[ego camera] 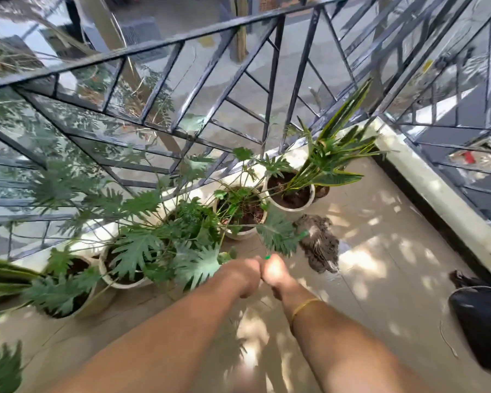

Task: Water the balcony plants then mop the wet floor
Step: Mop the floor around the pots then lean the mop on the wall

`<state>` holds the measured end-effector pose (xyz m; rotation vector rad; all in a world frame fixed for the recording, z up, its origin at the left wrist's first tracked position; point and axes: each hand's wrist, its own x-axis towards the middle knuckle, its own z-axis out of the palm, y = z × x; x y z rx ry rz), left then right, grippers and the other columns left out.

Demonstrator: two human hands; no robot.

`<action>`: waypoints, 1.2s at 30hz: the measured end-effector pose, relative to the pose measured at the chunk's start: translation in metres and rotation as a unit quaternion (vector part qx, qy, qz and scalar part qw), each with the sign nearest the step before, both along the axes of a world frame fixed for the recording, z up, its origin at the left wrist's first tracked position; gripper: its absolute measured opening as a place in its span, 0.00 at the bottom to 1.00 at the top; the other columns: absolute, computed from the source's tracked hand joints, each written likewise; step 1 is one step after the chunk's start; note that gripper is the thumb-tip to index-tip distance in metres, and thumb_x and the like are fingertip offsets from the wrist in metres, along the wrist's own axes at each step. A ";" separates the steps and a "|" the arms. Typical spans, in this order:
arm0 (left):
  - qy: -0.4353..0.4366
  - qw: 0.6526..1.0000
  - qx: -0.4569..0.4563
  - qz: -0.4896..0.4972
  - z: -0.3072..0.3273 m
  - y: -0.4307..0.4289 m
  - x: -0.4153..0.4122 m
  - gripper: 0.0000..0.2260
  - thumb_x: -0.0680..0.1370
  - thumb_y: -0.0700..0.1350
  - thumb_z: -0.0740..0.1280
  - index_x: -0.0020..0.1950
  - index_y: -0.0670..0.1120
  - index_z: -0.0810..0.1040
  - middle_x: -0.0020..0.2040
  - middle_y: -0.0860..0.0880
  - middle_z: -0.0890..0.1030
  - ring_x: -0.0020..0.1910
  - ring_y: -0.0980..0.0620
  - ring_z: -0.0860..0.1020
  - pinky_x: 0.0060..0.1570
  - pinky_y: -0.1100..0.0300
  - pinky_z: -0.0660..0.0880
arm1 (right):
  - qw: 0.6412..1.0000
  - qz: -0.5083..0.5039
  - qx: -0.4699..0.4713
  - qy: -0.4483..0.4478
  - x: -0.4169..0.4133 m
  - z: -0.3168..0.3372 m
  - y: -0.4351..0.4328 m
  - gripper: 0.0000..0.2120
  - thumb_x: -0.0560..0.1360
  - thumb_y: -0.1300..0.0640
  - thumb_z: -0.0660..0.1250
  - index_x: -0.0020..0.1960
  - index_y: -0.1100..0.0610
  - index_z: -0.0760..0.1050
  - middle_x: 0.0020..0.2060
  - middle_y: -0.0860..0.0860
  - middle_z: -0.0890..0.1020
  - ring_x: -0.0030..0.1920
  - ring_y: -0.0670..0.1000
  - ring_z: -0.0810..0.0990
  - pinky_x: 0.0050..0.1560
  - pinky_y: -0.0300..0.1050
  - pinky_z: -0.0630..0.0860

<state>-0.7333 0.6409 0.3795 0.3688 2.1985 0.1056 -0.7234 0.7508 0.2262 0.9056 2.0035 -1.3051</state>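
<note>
Both hands, left hand [243, 275] and right hand [275, 275], clenched together round the green mop handle [302, 236]. Mop head [319, 245] is soaked and floppy, probably heavy; wet floor [380, 251] likely slick, so grip high, push gently.

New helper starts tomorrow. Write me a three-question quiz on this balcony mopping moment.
1. True or false: the mop head rests on the tiled floor beside the white pots.
2. Which wrist wears the gold bangle? A) left B) right C) neither
3. Fill in: both the left hand and the right hand grip a thin ____-coloured mop handle.

Key
1. True. The head lies on the tiles just right of the pot row.
2. B.
3. Green. It shows above the fists and again near the mop head.
</note>
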 end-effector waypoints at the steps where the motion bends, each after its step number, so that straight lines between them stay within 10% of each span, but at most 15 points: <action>1: 0.003 1.000 0.011 -0.005 -0.010 0.010 -0.006 0.23 0.78 0.34 0.60 0.73 0.43 0.68 0.68 0.41 0.76 0.66 0.42 0.77 0.60 0.53 0.75 | 1.000 -0.004 0.007 0.002 -0.006 -0.005 0.010 0.12 0.79 0.49 0.72 0.47 0.56 0.74 0.46 0.55 0.78 0.50 0.55 0.77 0.53 0.52 0.78; 9: 0.049 0.997 0.007 -0.066 -0.059 0.077 -0.049 0.21 0.79 0.38 0.66 0.72 0.43 0.73 0.66 0.42 0.78 0.63 0.41 0.79 0.62 0.49 0.77 | 0.998 -0.046 0.012 0.042 -0.055 -0.025 0.085 0.10 0.76 0.58 0.74 0.49 0.67 0.82 0.44 0.57 0.84 0.45 0.55 0.80 0.40 0.50 0.76; 14: 0.038 0.999 -0.006 -0.038 -0.067 0.091 -0.051 0.23 0.79 0.40 0.66 0.74 0.41 0.69 0.68 0.39 0.77 0.65 0.37 0.77 0.63 0.42 0.76 | 0.997 -0.055 0.040 0.032 -0.060 -0.020 0.091 0.18 0.83 0.58 0.68 0.69 0.66 0.71 0.61 0.60 0.78 0.57 0.57 0.75 0.54 0.49 0.74; 22: 0.021 0.999 -0.024 0.034 -0.058 0.052 -0.022 0.19 0.79 0.37 0.64 0.70 0.40 0.74 0.63 0.39 0.79 0.61 0.41 0.79 0.54 0.52 0.76 | 0.998 -0.012 0.029 0.058 -0.031 -0.001 0.051 0.17 0.67 0.48 0.73 0.47 0.61 0.81 0.45 0.57 0.86 0.53 0.60 0.86 0.54 0.57 0.82; 29: 0.006 0.998 -0.001 0.059 -0.015 0.006 -0.004 0.18 0.80 0.38 0.62 0.70 0.43 0.74 0.67 0.42 0.78 0.65 0.43 0.77 0.61 0.53 0.74 | 1.000 -0.005 0.008 -0.002 -0.012 0.001 0.005 0.17 0.78 0.49 0.74 0.52 0.61 0.72 0.56 0.63 0.83 0.56 0.60 0.82 0.63 0.57 0.80; 36: 0.022 0.999 -0.030 0.022 -0.003 -0.047 0.039 0.16 0.83 0.41 0.60 0.69 0.41 0.74 0.68 0.41 0.77 0.66 0.42 0.76 0.62 0.52 0.73 | 1.000 0.014 0.024 -0.005 0.028 0.024 -0.052 0.15 0.74 0.51 0.72 0.42 0.64 0.80 0.36 0.57 0.81 0.39 0.55 0.77 0.41 0.51 0.75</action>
